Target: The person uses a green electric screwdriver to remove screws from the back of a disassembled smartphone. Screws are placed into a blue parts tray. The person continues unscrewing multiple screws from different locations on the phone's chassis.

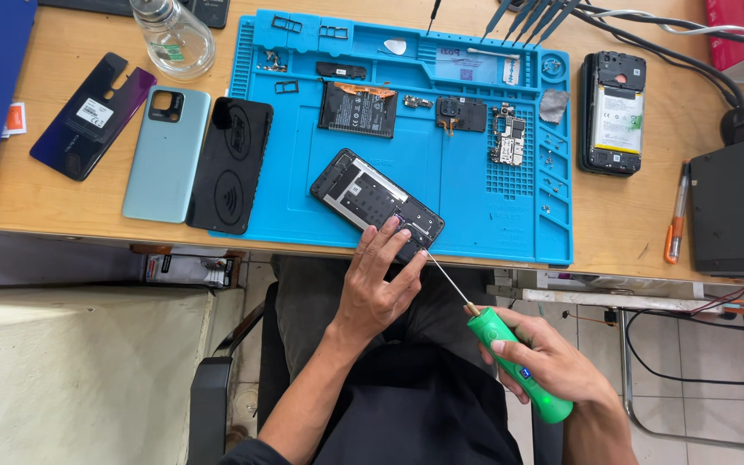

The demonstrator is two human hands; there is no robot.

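Note:
An opened black phone frame point(363, 194) lies tilted at the front of a blue repair mat point(492, 224). My left hand point(378, 280) rests its fingertips on the frame's near right corner, pinning it down. My right hand point(544, 357) grips a green electric screwdriver point(510, 357) below the table edge. Its thin bit point(445, 277) reaches up to the frame's right corner beside my left fingers.
On the mat lie a battery point(356, 108), small boards point(506, 136) and screws. Left of it are a black panel point(232, 164), a pale green back cover point(165, 153), a purple cover point(89, 116) and a glass bottle point(174, 39). Right: another opened phone point(613, 112), a pen point(675, 215), a black box point(738, 207).

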